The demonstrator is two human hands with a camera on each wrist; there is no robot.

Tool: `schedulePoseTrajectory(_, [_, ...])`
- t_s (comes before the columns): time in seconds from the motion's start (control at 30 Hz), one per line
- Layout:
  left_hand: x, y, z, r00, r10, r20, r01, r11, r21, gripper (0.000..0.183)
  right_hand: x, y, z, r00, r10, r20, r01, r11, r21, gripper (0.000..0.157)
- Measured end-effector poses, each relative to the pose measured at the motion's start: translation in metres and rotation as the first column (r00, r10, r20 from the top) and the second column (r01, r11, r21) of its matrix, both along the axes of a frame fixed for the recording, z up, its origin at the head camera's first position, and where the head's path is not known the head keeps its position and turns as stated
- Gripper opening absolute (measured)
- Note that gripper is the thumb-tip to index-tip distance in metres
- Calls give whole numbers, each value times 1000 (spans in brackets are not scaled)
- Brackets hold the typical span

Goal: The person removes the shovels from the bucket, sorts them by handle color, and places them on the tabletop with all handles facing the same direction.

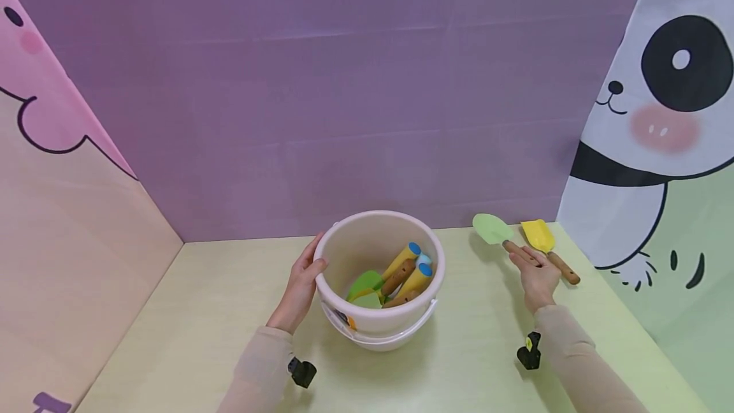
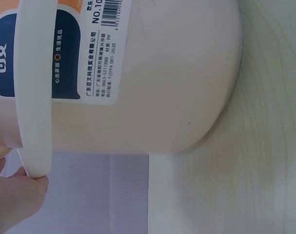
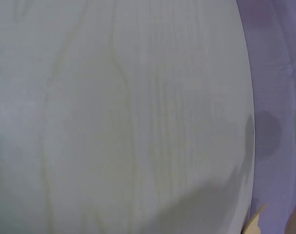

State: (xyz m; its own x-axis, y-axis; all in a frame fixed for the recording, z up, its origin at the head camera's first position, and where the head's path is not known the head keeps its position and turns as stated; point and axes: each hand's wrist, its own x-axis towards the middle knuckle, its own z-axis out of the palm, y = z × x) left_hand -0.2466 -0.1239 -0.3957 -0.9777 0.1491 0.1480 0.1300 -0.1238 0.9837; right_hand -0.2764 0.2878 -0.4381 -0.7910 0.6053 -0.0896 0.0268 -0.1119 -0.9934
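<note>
A pale pink bucket (image 1: pixel 378 330) stands on the table, tilted toward the camera's view, with its white handle (image 1: pixel 395 340) hanging at the front. My left hand (image 1: pixel 298 282) grips its rim on the left side, thumb over the edge. Inside the bucket lie several toy garden tools with green parts and with yellow or wooden handles (image 1: pixel 398 276). On the right, my right hand (image 1: pixel 539 279) holds a light green toy shovel (image 1: pixel 492 228) by its wooden handle, above the table. Beside that hand a yellow toy shovel (image 1: pixel 538 234) with a wooden handle lies on the table.
The pale wooden table (image 1: pixel 218 311) ends at a purple backdrop (image 1: pixel 367 94) behind the bucket. A panel with a panda drawing (image 1: pixel 642 120) borders the right side, a pink and cream panel (image 1: pixel 69 209) the left. A label (image 2: pixel 104 58) is on the bucket's side.
</note>
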Motion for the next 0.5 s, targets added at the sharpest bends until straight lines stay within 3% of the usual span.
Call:
schedulePoseTrajectory(0.3, [-1, -1, -1, 1000, -5, 2, 5, 1000, -10, 57, -1, 1, -8, 999, -35, 6, 35, 999, -8, 50])
schedulePoseTrajectory(0.5, [-2, -1, -2, 1000, -5, 1, 5, 1000, -16, 58, -1, 5, -16, 994, -87, 69, 86, 996, 19, 50])
